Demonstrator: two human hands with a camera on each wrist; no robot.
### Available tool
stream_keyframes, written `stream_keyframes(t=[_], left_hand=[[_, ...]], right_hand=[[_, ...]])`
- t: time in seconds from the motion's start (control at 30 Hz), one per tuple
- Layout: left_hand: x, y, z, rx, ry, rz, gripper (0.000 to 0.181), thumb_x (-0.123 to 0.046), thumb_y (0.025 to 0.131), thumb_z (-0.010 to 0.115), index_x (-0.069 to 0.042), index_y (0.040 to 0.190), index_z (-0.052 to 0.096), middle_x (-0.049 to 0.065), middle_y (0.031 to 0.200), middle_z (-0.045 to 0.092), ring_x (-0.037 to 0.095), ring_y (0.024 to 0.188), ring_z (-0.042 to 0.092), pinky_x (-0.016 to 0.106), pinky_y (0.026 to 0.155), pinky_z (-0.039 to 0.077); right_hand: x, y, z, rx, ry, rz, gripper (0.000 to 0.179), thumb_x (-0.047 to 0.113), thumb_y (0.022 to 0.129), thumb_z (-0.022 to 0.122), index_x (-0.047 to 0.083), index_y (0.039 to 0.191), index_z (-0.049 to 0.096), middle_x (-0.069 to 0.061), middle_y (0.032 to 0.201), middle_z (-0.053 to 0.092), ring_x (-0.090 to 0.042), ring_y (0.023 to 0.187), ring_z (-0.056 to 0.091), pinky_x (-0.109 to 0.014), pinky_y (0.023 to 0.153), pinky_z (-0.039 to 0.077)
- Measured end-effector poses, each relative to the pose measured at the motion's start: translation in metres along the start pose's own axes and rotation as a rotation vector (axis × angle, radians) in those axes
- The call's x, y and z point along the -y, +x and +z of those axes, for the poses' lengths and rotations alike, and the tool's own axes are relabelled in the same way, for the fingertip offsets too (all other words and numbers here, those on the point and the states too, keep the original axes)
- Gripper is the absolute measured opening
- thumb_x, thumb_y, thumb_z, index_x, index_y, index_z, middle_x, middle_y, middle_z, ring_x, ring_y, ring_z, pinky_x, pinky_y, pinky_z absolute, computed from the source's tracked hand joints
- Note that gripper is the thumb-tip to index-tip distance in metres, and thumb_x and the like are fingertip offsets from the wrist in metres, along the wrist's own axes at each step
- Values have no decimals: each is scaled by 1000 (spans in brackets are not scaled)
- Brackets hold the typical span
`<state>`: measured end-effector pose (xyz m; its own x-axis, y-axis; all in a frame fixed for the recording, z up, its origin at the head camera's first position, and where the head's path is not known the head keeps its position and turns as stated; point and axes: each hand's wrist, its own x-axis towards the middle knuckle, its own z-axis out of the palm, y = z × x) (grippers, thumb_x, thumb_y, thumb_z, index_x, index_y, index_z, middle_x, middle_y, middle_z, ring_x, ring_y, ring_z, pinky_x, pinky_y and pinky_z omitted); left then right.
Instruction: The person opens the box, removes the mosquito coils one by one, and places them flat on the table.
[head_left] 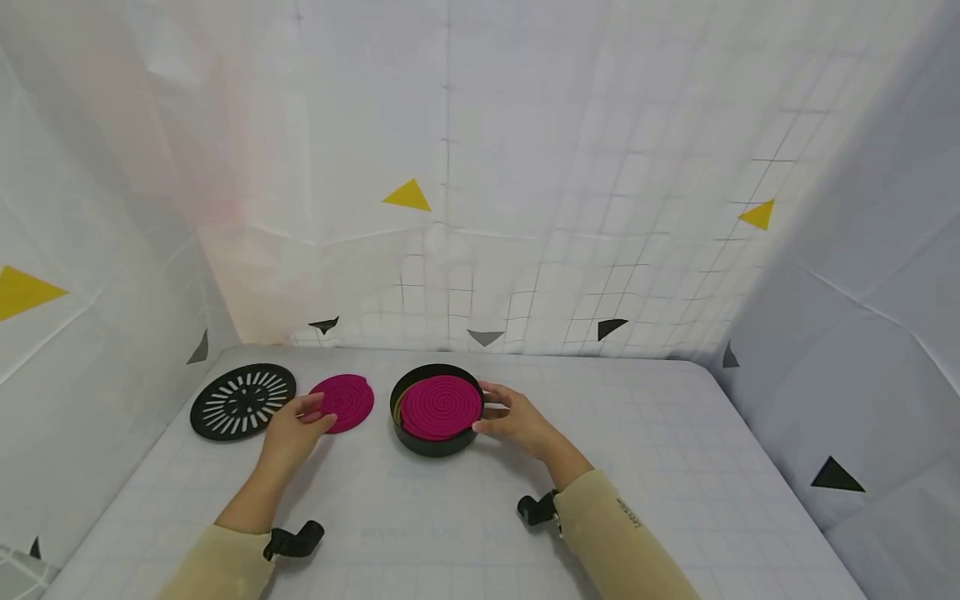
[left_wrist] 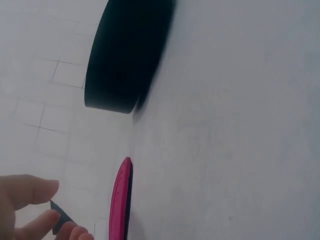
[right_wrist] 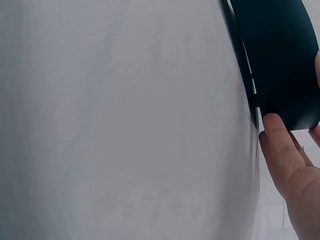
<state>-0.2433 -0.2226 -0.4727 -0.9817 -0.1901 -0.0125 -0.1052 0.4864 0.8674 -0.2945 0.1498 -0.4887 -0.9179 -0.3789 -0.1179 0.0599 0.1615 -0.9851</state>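
Note:
On the left of the table, in the head view, lies a pink spiral mosquito coil (head_left: pixel 350 402). My left hand (head_left: pixel 295 427) is at its left edge, thumb and fingers spread; in the left wrist view the fingertips (left_wrist: pixel 46 190) appear apart from the coil (left_wrist: pixel 120 200) and hold nothing. A round dark tin (head_left: pixel 431 446) stands at the middle, with more pink coil (head_left: pixel 441 407) inside. My right hand (head_left: pixel 517 419) touches the tin's right side, thumb in front and fingers farther back. The right wrist view has its fingertips against the tin's wall (right_wrist: pixel 280 65).
A round black slotted lid (head_left: pixel 243 402) lies left of the left hand, close to the coil. White sheets with yellow and dark triangles enclose the table (head_left: pixel 420 533) at the back and sides. Both wrists wear small black cameras.

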Motion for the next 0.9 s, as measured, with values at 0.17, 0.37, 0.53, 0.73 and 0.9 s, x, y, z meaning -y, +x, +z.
stream_keyframes(t=[0.17, 0.37, 0.53, 0.73, 0.9], left_hand=[[-9, -5, 4, 17, -24, 33, 51, -16, 97, 67, 4, 141, 50, 28, 139, 52, 39, 126, 54, 44, 96, 53], [-20, -7, 11, 38, -44, 56, 50, -19, 97, 67, 1, 141, 52, 25, 136, 56, 36, 124, 56, 38, 91, 56], [-24, -9, 19, 61, -63, 76, 50, -22, 97, 69, -1, 139, 54, 21, 130, 61, 32, 118, 59, 24, 84, 55], [-28, -12, 29, 89, -113, 73, 50, -24, 95, 71, -4, 138, 56, 16, 123, 65, 28, 113, 61, 17, 76, 51], [-32, -14, 34, 110, -131, 73, 49, -22, 95, 71, -4, 138, 56, 17, 124, 65, 29, 113, 61, 20, 77, 52]], right_hand=[[1, -1, -1, 5, 13, -4, 81, 1, 83, 80, 13, 153, 41, -19, 149, 45, -37, 133, 49, -38, 97, 53], [0, -1, -1, -1, 4, 1, 81, 2, 83, 81, 14, 153, 41, -19, 149, 45, -37, 133, 49, -38, 97, 53], [0, -1, -1, -6, -5, 2, 81, 2, 83, 81, 14, 153, 42, -18, 149, 45, -37, 133, 49, -39, 98, 52], [2, -3, 0, 0, -8, -3, 82, 3, 83, 81, 13, 153, 41, -19, 149, 45, -37, 134, 49, -39, 98, 52], [3, -2, 1, -1, -10, 1, 82, 3, 83, 81, 14, 153, 41, -19, 149, 45, -37, 134, 49, -39, 98, 52]])
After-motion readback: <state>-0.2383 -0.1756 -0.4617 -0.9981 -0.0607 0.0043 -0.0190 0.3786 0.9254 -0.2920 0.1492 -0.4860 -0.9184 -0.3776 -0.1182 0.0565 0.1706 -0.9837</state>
